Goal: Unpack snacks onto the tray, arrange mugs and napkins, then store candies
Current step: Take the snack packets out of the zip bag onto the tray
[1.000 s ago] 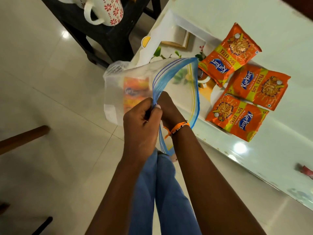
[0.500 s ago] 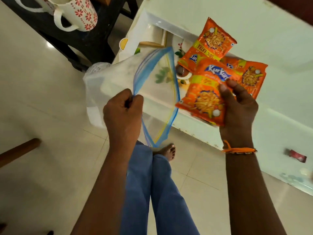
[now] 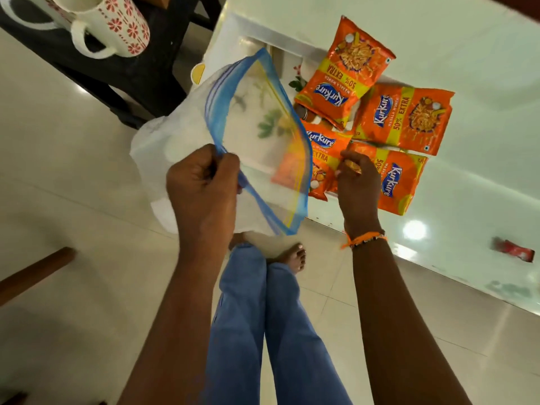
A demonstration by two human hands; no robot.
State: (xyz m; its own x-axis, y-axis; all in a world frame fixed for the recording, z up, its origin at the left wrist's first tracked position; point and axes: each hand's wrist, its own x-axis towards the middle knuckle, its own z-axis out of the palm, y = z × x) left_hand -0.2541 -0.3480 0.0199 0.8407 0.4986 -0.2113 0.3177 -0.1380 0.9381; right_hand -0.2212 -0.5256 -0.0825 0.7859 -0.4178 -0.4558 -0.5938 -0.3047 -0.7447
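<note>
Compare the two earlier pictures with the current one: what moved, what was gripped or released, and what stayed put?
The right hand left the zip bag, drew out a fourth snack packet and carried it rightward to the tray, where its fingers now rest on it. The left hand kept pinching the bag's blue rim. The three other packets and the mug stayed put.

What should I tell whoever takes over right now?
Left hand: pinching the zip bag rim, holding it open.
Right hand: fingers on the fourth packet, setting it on the tray.
Three other packets lie on the tray's right part.
The bag looks empty.
Mug sits on the dark stool.
Left: release the packet, arrange mugs and napkins, store candies.
</note>
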